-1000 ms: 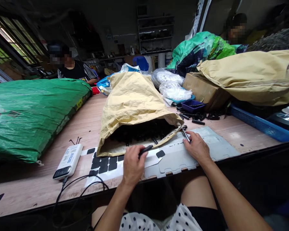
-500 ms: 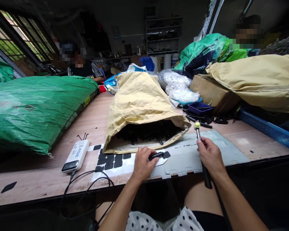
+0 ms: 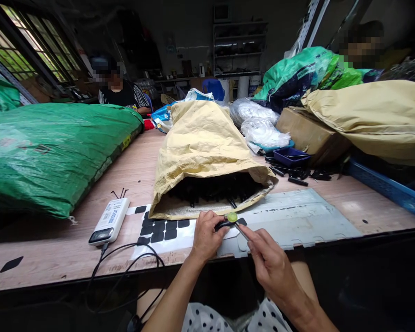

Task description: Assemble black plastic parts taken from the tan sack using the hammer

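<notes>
My left hand pinches a short black part above the front edge of the table, beside a sheet of black squares. In my right hand is the handle of a small hammer. Its yellow-green head is over the right end of the black part; whether they touch cannot be made out. Just behind both hands lies a tan sack, its mouth facing me and dark pieces inside. Under the right hand's side is a grey board.
A white power bank with a black cable lies left, near a big green sack. At right are a purple tray, loose black parts, a cardboard box and a blue crate. Two people are beyond the table.
My right hand has moved left and brought the hammer's head down from the right to the black part. My left hand keeps its pinch. The view has shifted slightly.
</notes>
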The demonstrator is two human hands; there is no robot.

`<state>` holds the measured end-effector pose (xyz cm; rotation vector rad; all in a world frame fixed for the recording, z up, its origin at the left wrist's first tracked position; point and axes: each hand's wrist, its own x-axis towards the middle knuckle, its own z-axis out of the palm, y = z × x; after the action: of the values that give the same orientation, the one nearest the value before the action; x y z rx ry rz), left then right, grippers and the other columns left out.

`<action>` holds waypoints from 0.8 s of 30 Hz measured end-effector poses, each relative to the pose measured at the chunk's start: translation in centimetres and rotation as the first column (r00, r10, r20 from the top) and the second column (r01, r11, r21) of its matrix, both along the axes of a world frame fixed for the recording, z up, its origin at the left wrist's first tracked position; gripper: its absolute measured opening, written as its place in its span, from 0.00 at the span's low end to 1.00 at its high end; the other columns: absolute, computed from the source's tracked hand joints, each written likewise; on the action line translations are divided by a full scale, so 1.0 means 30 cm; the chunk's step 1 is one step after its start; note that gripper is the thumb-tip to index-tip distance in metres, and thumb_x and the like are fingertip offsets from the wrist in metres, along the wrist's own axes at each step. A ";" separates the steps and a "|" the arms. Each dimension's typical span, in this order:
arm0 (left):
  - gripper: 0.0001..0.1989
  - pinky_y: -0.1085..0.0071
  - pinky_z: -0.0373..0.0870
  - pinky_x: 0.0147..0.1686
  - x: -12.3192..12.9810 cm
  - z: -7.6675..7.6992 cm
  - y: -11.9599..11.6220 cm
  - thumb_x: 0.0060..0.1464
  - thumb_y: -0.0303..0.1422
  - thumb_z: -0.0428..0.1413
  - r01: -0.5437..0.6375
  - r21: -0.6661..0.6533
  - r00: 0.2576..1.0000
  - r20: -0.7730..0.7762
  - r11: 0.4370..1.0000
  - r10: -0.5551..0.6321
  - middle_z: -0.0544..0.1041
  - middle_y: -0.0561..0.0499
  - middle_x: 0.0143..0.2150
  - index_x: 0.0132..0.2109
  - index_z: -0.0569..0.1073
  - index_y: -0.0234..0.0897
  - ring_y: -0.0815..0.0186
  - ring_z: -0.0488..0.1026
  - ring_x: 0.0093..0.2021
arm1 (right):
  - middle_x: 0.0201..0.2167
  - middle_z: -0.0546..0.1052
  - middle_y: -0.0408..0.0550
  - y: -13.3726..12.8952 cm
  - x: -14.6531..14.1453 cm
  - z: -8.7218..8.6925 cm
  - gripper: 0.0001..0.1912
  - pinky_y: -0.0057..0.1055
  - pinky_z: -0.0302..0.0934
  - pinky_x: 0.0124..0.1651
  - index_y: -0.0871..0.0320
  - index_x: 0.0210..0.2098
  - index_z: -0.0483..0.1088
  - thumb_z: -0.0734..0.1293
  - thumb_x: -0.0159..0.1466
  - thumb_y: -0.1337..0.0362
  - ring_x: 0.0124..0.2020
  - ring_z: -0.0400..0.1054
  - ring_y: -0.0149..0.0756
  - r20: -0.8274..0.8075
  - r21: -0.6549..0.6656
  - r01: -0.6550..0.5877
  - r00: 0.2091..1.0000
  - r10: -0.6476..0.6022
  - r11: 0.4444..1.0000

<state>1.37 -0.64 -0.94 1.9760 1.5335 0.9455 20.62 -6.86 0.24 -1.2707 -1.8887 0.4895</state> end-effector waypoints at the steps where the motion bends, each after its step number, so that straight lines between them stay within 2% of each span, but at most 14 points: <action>1: 0.08 0.62 0.64 0.45 0.001 0.001 0.000 0.54 0.28 0.61 -0.006 0.001 1.000 -0.001 1.000 0.006 0.73 0.51 0.35 0.41 0.81 0.43 0.59 0.66 0.42 | 0.38 0.73 0.48 0.000 -0.004 -0.011 0.25 0.29 0.71 0.42 0.45 0.65 0.64 0.54 0.71 0.67 0.36 0.72 0.34 0.036 -0.002 0.002 0.999 -0.002 1.000; 4: 0.08 0.63 0.64 0.45 0.003 0.000 0.001 0.53 0.27 0.62 -0.022 0.000 1.000 -0.001 1.000 0.022 0.73 0.51 0.35 0.40 0.81 0.43 0.60 0.66 0.42 | 0.35 0.70 0.46 0.002 0.000 -0.027 0.25 0.28 0.70 0.38 0.45 0.64 0.66 0.54 0.71 0.67 0.32 0.70 0.33 0.086 -0.007 0.022 0.996 -0.022 1.000; 8: 0.09 0.62 0.64 0.45 0.005 -0.008 0.002 0.52 0.28 0.63 -0.024 0.004 1.000 0.007 1.000 0.024 0.75 0.51 0.36 0.42 0.81 0.43 0.59 0.67 0.43 | 0.37 0.71 0.47 0.004 0.021 -0.025 0.24 0.29 0.69 0.41 0.48 0.65 0.64 0.55 0.72 0.67 0.34 0.70 0.33 0.015 0.015 0.073 0.997 -0.073 0.997; 12: 0.09 0.62 0.65 0.46 0.007 -0.005 0.000 0.51 0.27 0.63 -0.037 0.003 0.999 -0.002 0.999 0.037 0.75 0.51 0.36 0.41 0.80 0.42 0.59 0.67 0.43 | 0.35 0.72 0.46 0.006 0.031 -0.023 0.23 0.29 0.68 0.39 0.49 0.62 0.68 0.55 0.72 0.66 0.34 0.70 0.34 0.008 -0.016 0.056 0.998 -0.056 0.998; 15: 0.10 0.62 0.65 0.46 0.009 0.001 -0.002 0.50 0.26 0.63 -0.038 0.005 0.999 -0.025 0.999 0.038 0.75 0.51 0.37 0.41 0.80 0.42 0.58 0.67 0.44 | 0.40 0.74 0.47 0.019 0.056 -0.010 0.21 0.31 0.68 0.46 0.48 0.61 0.68 0.56 0.72 0.64 0.41 0.72 0.36 0.004 -0.021 0.104 0.995 -0.104 0.994; 17: 0.10 0.62 0.64 0.46 0.009 0.003 -0.002 0.50 0.26 0.63 -0.034 -0.005 0.999 -0.036 0.999 0.034 0.75 0.51 0.37 0.41 0.79 0.42 0.58 0.66 0.44 | 0.44 0.75 0.48 0.037 0.099 0.004 0.21 0.33 0.67 0.50 0.48 0.61 0.68 0.56 0.71 0.63 0.45 0.72 0.39 0.030 0.014 0.215 0.976 -0.215 0.976; 19: 0.09 0.62 0.64 0.46 0.005 0.004 -0.001 0.52 0.28 0.63 -0.027 -0.020 0.999 -0.033 0.999 0.026 0.75 0.51 0.37 0.42 0.79 0.41 0.58 0.66 0.44 | 0.44 0.74 0.49 0.065 0.162 0.014 0.22 0.34 0.66 0.48 0.49 0.61 0.69 0.57 0.71 0.61 0.44 0.72 0.40 0.120 0.044 0.369 0.921 -0.372 0.928; 21: 0.08 0.62 0.63 0.47 0.000 0.005 0.000 0.55 0.30 0.61 -0.011 -0.026 1.000 -0.020 1.000 0.010 0.75 0.51 0.38 0.43 0.79 0.41 0.58 0.66 0.45 | 0.40 0.74 0.48 0.101 0.234 0.015 0.22 0.33 0.64 0.39 0.48 0.61 0.69 0.58 0.70 0.62 0.37 0.70 0.39 0.294 0.048 0.533 0.801 -0.522 0.845; 24: 0.07 0.61 0.62 0.48 -0.006 0.006 0.001 0.60 0.34 0.58 0.014 -0.027 1.000 -0.012 1.000 -0.015 0.75 0.51 0.39 0.43 0.79 0.42 0.58 0.66 0.45 | 0.39 0.72 0.48 0.159 0.320 0.000 0.21 0.32 0.55 0.31 0.46 0.59 0.72 0.59 0.68 0.65 0.32 0.67 0.36 0.552 0.039 0.639 0.627 -0.550 0.768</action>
<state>1.17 -0.61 -0.76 1.9750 1.5284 0.9041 30.23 -2.10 0.25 -2.2195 -1.6960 -0.1038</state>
